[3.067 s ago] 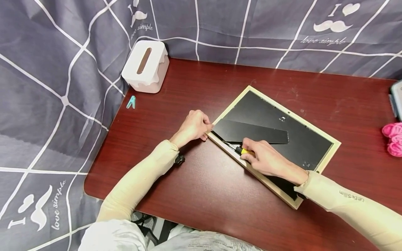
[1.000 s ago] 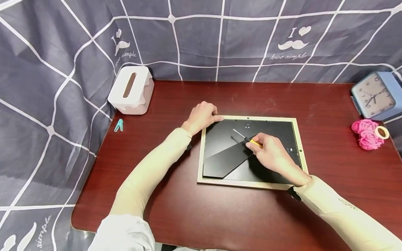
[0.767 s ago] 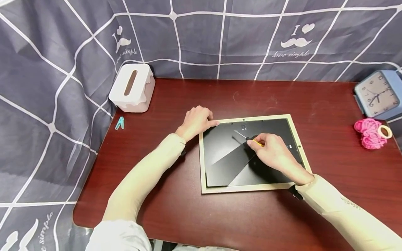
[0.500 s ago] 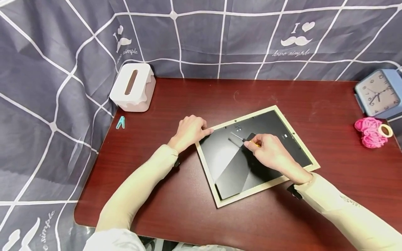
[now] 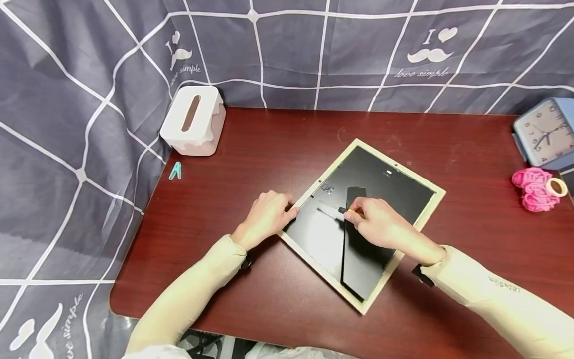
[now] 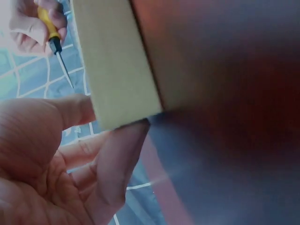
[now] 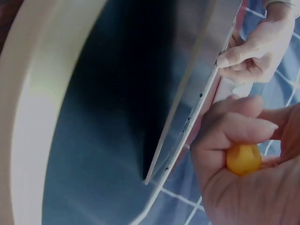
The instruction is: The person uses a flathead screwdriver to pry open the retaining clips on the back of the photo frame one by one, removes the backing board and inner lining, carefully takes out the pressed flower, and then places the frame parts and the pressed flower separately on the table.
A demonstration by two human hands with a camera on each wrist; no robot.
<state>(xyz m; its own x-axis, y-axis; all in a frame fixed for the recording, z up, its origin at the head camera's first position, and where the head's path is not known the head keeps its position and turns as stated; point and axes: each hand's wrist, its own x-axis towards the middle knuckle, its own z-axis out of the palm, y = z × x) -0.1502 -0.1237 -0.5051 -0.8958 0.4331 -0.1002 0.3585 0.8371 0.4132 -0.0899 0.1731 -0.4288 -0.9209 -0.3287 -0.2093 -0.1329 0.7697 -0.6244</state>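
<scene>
A pale wooden picture frame (image 5: 314, 265) lies back side up on the table, turned diagonally. Its black backing board (image 5: 309, 239) carries a long black stand flap (image 5: 358, 262). My left hand (image 5: 267, 219) holds the frame at its left corner; the left wrist view has the thumb (image 6: 77, 110) on one side of the wood and a finger (image 6: 124, 154) against its end. My right hand (image 5: 378, 224) grips a screwdriver (image 6: 48, 21) by its yellow handle, over the backing board. The metal shaft points left, above the board. In the right wrist view the handle's end (image 7: 243, 159) shows between the fingers.
A white tissue box (image 5: 194, 119) stands at the back left, with a teal clip (image 5: 176, 171) in front of it. At the right are a blue clock (image 5: 544, 133), a pink bundle (image 5: 535, 189) and a tape roll (image 5: 556, 187). A grey checked cloth hangs behind the table.
The frame has turned counterclockwise under my left hand, which has come nearer to me with its corner. The screwdriver's tip, earlier at the frame's inner edge, is now above the board.
</scene>
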